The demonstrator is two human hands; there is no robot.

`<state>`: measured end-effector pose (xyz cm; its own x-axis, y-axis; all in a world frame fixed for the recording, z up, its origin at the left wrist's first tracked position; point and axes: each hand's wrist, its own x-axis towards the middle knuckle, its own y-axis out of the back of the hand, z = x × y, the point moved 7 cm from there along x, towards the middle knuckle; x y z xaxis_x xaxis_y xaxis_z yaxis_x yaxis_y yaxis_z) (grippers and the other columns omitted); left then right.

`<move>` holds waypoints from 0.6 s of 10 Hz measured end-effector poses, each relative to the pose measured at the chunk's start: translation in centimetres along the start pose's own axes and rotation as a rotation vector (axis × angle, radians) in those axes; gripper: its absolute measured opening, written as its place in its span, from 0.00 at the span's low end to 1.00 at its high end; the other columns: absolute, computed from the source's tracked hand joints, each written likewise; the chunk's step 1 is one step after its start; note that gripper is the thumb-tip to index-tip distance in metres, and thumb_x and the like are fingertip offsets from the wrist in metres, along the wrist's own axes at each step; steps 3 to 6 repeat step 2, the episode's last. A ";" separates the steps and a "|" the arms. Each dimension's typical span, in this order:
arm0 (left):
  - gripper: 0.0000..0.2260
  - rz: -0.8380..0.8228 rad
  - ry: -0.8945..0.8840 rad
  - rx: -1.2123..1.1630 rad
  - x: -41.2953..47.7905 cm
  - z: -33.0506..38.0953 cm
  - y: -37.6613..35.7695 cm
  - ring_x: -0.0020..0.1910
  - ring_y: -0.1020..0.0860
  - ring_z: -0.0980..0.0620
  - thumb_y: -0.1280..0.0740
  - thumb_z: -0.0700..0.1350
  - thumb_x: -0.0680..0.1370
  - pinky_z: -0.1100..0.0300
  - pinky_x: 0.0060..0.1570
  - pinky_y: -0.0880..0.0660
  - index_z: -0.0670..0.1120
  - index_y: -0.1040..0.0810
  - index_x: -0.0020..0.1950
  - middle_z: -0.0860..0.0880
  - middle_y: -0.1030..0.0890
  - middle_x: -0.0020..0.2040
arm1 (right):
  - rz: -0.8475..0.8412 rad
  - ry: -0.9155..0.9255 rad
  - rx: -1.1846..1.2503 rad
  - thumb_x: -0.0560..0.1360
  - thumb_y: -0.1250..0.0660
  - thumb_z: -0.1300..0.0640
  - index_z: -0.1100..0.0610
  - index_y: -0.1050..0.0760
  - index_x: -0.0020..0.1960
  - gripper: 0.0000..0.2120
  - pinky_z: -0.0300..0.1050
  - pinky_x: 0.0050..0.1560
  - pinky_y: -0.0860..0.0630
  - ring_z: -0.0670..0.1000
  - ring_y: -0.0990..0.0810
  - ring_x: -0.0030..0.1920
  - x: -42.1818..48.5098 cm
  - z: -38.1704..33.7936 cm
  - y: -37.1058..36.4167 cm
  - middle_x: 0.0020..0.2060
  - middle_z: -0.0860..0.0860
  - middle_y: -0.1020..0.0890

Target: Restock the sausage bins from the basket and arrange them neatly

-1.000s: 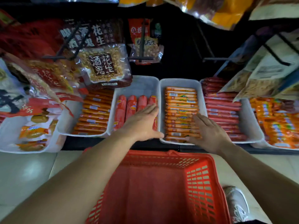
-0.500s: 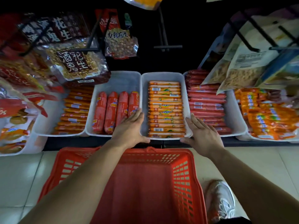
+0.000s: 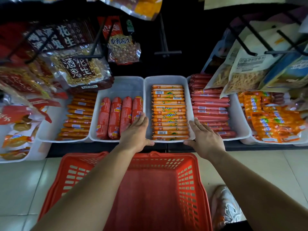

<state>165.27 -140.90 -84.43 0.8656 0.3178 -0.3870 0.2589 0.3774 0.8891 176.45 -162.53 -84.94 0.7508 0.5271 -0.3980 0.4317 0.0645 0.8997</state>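
While we square the middle bin (image 3: 164, 79) on its shelf (image 3: 260, 147), our left hand (image 3: 135, 132) lies at the bin's 7 o'clock corner and our right hand (image 3: 205, 139) at its 5 o'clock corner. The fingers of both are straight and curl round nothing. The left ones lie close together across the seam, with their tips over the nearest fat red sausages (image 3: 115, 117) at 9 o'clock. The right ones fan slightly along the side rim. Each thumb meets the front lip.

We judge that even pressure from both sides would slide the bin straight without jolting its rows.

The orange sausages (image 3: 168, 112) lie crosswise in one tidy column, several with barcodes up, and the bin's far end is bare. The basket (image 3: 188, 180), at the bin's 6 o'clock, shows no sausages where our arms leave it visible.
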 end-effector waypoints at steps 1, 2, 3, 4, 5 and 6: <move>0.48 -0.062 0.055 -0.021 -0.8 1.0 0.8 0.81 0.58 0.51 0.29 0.59 0.76 0.48 0.79 0.47 0.45 0.56 0.82 0.49 0.61 0.82 | -0.018 -0.009 -0.084 0.77 0.37 0.35 0.47 0.50 0.80 0.39 0.59 0.68 0.33 0.57 0.40 0.77 -0.6 -1.4 1.9 0.80 0.50 0.43; 0.44 -0.070 0.086 -0.085 -3.0 2.0 3.0 0.81 0.50 0.48 0.32 0.63 0.76 0.46 0.77 0.42 0.48 0.52 0.82 0.50 0.54 0.83 | 0.024 0.002 -0.105 0.76 0.36 0.37 0.50 0.41 0.76 0.34 0.58 0.61 0.28 0.58 0.33 0.70 -1.8 -3.4 4.8 0.70 0.53 0.31; 0.44 -0.070 0.086 -0.085 -3.0 2.0 3.0 0.81 0.50 0.48 0.32 0.63 0.76 0.46 0.77 0.42 0.48 0.52 0.82 0.50 0.54 0.83 | 0.024 0.002 -0.105 0.76 0.36 0.37 0.50 0.41 0.76 0.34 0.58 0.61 0.28 0.58 0.33 0.70 -1.8 -3.4 4.8 0.70 0.53 0.31; 0.44 -0.070 0.086 -0.085 -3.0 2.0 3.0 0.81 0.50 0.48 0.32 0.63 0.76 0.46 0.77 0.42 0.48 0.52 0.82 0.50 0.54 0.83 | 0.024 0.002 -0.105 0.76 0.36 0.37 0.50 0.41 0.76 0.34 0.58 0.61 0.28 0.58 0.33 0.70 -1.8 -3.4 4.8 0.70 0.53 0.31; 0.44 -0.070 0.086 -0.085 -3.0 2.0 3.0 0.81 0.50 0.48 0.32 0.63 0.76 0.46 0.77 0.42 0.48 0.52 0.82 0.50 0.54 0.83 | 0.024 0.002 -0.105 0.76 0.36 0.37 0.50 0.41 0.76 0.34 0.58 0.61 0.28 0.58 0.33 0.70 -1.8 -3.4 4.8 0.70 0.53 0.31; 0.44 -0.070 0.086 -0.085 -3.0 2.0 3.0 0.81 0.50 0.48 0.32 0.63 0.76 0.46 0.77 0.42 0.48 0.52 0.82 0.50 0.54 0.83 | 0.024 0.002 -0.105 0.76 0.36 0.37 0.50 0.41 0.76 0.34 0.58 0.61 0.28 0.58 0.33 0.70 -1.8 -3.4 4.8 0.70 0.53 0.31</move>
